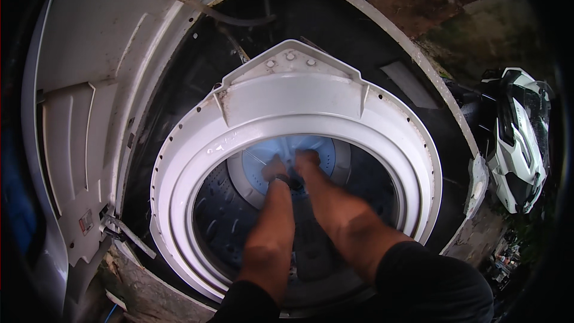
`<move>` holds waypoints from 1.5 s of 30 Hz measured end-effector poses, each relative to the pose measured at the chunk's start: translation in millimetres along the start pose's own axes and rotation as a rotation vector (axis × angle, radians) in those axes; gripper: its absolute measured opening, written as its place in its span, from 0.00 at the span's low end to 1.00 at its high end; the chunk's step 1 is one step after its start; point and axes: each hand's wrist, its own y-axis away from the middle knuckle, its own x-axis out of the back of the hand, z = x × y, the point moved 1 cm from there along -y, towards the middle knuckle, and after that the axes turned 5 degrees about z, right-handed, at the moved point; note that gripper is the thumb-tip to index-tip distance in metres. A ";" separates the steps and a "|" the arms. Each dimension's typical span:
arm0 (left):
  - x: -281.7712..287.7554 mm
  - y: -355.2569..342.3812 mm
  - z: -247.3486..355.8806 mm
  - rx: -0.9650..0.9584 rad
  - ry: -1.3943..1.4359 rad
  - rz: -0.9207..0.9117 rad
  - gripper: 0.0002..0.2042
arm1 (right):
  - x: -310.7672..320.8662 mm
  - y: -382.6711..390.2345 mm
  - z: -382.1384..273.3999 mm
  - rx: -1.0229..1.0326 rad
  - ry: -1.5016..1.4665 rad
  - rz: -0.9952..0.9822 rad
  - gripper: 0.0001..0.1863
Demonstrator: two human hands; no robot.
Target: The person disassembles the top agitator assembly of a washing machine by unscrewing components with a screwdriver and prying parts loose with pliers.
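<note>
Both my arms reach down through the white ring of a top-load washing machine's tub. At the bottom of the drum is a round, light blue pulsator with small holes. My left hand, with a dark band at its wrist, is closed against the pulsator left of its middle. Just right of the middle, my right hand is closed against it too. Distance and blur hide what the fingers hold, if anything. A dark shape lies between the wrists, too unclear to name.
Around the tub stands the machine's open cabinet, with a pale metal edge at the right. A bent hose crosses the far left corner. White panels rise at the left. Beyond the right side sits a white and black motorbike part.
</note>
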 end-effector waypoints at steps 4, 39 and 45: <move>0.8 -4.2 -10.7 0.083 0.092 -0.041 0.15 | 4.6 8.9 -4.8 -0.070 -0.086 -0.043 0.16; 13.1 -1.2 2.7 -0.005 -0.051 0.023 0.23 | 3.5 30.2 -21.1 -0.012 0.032 -0.100 0.22; 14.6 40.9 32.3 0.043 -0.119 0.066 0.25 | -6.5 3.2 -14.4 0.123 0.220 0.104 0.20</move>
